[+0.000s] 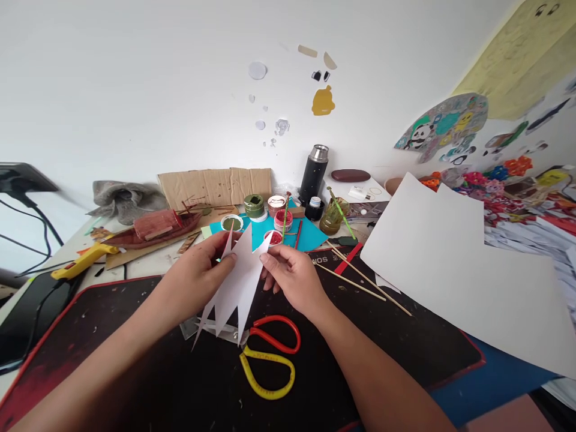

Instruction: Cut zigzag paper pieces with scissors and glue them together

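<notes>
A piece of white paper (238, 282) with pointed, zigzag ends is held up between both hands. My left hand (202, 264) is closed on its left part, the thumb lying on the front face. At the right edge my right hand (290, 273) pinches the same paper between thumb and fingers. Below it, on the black mat (180, 384), lie scissors (270, 357) with one red and one yellow handle. Their blades are partly covered by the paper's lower points. Behind the hands, a blue sheet (310, 237) carries paint jars, among them a green one (254, 207).
At the left lie a model boat (157, 231) and a yellow glue gun (83, 259). Wooden sticks (369, 282) rest right of my right hand. Large white paper (454, 270) covers the right side. A black flask (314, 174) and a brush jar (332, 219) stand at the back.
</notes>
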`<state>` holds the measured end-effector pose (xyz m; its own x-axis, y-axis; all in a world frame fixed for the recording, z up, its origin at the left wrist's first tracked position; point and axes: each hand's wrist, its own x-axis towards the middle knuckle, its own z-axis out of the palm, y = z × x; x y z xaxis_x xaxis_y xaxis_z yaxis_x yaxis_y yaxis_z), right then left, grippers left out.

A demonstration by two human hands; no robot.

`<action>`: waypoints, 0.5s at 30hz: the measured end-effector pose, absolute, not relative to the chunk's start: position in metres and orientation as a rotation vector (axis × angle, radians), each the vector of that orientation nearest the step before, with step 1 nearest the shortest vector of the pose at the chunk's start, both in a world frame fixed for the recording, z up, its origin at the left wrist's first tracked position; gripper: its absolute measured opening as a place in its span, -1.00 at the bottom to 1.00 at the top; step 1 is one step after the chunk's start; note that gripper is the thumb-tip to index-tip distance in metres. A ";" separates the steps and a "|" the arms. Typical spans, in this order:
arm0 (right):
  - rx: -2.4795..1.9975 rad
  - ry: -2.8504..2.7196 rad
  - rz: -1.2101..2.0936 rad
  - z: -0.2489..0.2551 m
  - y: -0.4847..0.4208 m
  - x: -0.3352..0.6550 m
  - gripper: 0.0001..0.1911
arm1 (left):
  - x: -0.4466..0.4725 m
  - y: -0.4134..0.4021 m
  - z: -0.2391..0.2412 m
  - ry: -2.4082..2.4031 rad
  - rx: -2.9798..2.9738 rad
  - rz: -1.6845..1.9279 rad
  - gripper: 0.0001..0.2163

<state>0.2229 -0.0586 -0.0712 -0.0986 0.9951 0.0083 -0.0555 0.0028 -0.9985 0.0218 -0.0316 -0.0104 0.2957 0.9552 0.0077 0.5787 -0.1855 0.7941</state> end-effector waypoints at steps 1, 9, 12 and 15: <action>-1.120 -1.246 1.295 -0.071 -0.059 0.223 -0.61 | 0.021 -0.032 -0.010 1.363 1.850 0.704 -0.61; -1.130 -1.257 1.269 -0.072 -0.058 0.223 -0.62 | 0.019 -0.030 -0.009 1.408 1.824 0.732 -0.58; -1.124 -1.258 1.272 -0.072 -0.059 0.223 -0.63 | 0.020 -0.030 -0.009 1.397 1.804 0.721 -0.58; -1.109 -1.267 1.270 -0.072 -0.060 0.222 -0.63 | 0.020 -0.030 -0.010 1.406 1.811 0.724 -0.61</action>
<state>0.2223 -0.0598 -0.0717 -0.0941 0.9949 0.0369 -0.0390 0.0334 -0.9987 0.0200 -0.0303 -0.0100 0.2471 0.9690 0.0017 0.5640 -0.1453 0.8129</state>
